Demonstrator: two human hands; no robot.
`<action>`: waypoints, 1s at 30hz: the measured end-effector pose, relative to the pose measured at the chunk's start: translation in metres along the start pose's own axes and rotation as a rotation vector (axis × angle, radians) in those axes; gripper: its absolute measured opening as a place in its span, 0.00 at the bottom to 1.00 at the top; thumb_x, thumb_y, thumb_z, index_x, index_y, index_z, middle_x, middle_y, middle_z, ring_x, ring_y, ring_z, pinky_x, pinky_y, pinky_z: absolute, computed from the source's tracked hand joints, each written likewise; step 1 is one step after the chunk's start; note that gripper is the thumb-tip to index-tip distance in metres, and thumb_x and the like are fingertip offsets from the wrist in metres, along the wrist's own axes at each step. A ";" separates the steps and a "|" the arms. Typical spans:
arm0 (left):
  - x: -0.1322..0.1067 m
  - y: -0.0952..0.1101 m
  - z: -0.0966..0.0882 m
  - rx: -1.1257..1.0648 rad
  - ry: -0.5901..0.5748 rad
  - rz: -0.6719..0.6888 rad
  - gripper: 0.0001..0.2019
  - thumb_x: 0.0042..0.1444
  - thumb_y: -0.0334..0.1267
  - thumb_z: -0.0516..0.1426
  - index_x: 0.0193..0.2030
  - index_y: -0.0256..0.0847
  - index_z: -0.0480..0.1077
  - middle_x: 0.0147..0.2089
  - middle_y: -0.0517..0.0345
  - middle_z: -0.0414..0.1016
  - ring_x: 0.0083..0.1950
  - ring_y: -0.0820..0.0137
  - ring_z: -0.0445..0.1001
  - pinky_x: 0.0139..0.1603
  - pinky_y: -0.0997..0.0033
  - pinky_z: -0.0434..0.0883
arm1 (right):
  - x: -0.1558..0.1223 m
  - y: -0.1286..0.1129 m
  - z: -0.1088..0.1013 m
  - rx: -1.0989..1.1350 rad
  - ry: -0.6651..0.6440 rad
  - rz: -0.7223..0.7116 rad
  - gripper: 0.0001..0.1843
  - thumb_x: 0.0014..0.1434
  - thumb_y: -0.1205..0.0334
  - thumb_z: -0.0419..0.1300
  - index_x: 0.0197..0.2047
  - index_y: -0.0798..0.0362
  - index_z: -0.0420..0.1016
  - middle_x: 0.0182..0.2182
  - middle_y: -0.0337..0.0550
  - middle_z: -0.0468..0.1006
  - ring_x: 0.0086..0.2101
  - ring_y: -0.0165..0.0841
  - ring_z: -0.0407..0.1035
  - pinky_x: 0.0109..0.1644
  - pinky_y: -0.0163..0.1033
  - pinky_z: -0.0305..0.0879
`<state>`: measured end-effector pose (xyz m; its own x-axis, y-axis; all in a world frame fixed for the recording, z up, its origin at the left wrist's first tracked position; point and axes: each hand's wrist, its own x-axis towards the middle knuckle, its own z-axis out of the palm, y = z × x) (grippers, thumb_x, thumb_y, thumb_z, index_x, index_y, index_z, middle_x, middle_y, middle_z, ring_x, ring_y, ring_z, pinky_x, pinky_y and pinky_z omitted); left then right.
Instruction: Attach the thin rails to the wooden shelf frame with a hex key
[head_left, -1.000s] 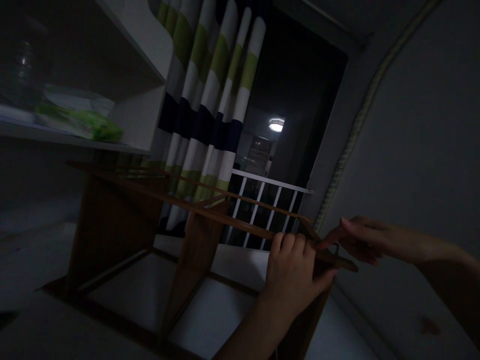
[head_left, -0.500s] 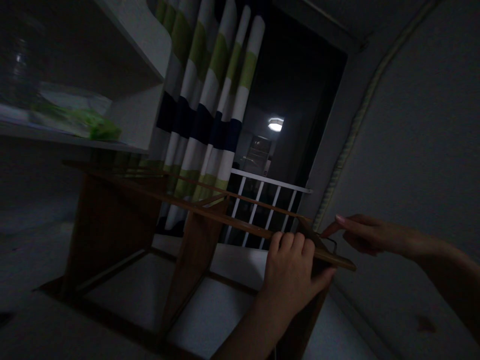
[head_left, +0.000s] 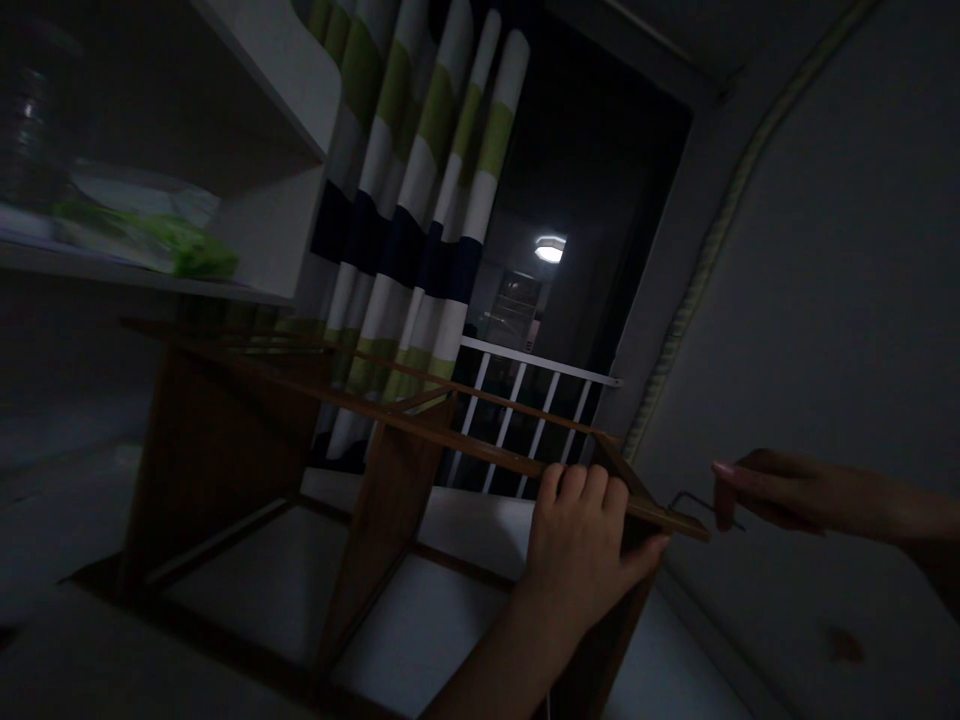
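A wooden shelf frame point(head_left: 397, 580) with dark brown boards and thin rails lies on its side. My left hand point(head_left: 577, 560) is closed around its upper rail near the right end, knuckles on top and thumb stretched along underneath. At that corner a bent metal hex key point(head_left: 697, 497) stands in the rail, its long arm pointing right. The index finger of my right hand point(head_left: 787, 490) crosses the long arm near its free end, the other fingers curled. Whether the right thumb also presses on the key is hard to see in the dim light.
At upper left, a white shelf unit point(head_left: 277, 230) holds a green-and-clear plastic bag point(head_left: 172, 240) and a clear bottle point(head_left: 30, 140). Behind the frame hang striped curtains point(head_left: 405, 230) and a window with a white railing point(head_left: 540, 370). A wall with a wrapped pipe point(head_left: 697, 290) rises on the right.
My right hand has swung to the right and slightly down, and the hex key's long arm has turned with it to point right. My left hand keeps its hold on the rail.
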<state>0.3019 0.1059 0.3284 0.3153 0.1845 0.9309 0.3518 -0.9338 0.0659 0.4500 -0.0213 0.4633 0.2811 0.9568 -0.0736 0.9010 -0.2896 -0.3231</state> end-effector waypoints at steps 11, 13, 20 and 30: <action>-0.001 -0.001 0.004 0.010 0.062 0.016 0.22 0.48 0.59 0.53 0.34 0.39 0.65 0.33 0.60 0.67 0.38 0.67 0.63 0.46 0.60 0.58 | -0.003 -0.027 0.004 0.064 -0.294 -0.352 0.36 0.56 0.36 0.40 0.46 0.55 0.74 0.15 0.32 0.54 0.17 0.24 0.52 0.24 0.33 0.53; -0.001 -0.002 0.004 0.011 0.049 0.016 0.22 0.48 0.59 0.52 0.35 0.39 0.65 0.35 0.59 0.68 0.38 0.67 0.63 0.46 0.60 0.58 | 0.003 -0.029 0.004 0.088 -0.284 -0.404 0.34 0.58 0.39 0.40 0.49 0.56 0.72 0.15 0.32 0.55 0.17 0.23 0.52 0.24 0.32 0.53; -0.001 -0.002 0.002 -0.003 0.033 0.022 0.22 0.50 0.59 0.51 0.35 0.39 0.66 0.35 0.59 0.68 0.40 0.66 0.64 0.47 0.59 0.59 | 0.015 -0.031 0.005 0.071 -0.175 -0.296 0.37 0.57 0.38 0.39 0.53 0.60 0.67 0.16 0.31 0.54 0.17 0.23 0.50 0.20 0.31 0.49; 0.000 -0.001 0.001 0.008 0.026 0.018 0.21 0.49 0.58 0.52 0.34 0.40 0.64 0.34 0.59 0.67 0.38 0.66 0.63 0.45 0.59 0.59 | 0.004 -0.016 -0.001 -0.015 -0.065 -0.106 0.35 0.56 0.37 0.41 0.49 0.58 0.69 0.17 0.33 0.56 0.19 0.24 0.52 0.23 0.33 0.51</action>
<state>0.3028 0.1070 0.3275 0.2982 0.1599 0.9410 0.3535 -0.9342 0.0467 0.4371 -0.0125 0.4688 0.1630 0.9815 -0.1007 0.9294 -0.1870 -0.3182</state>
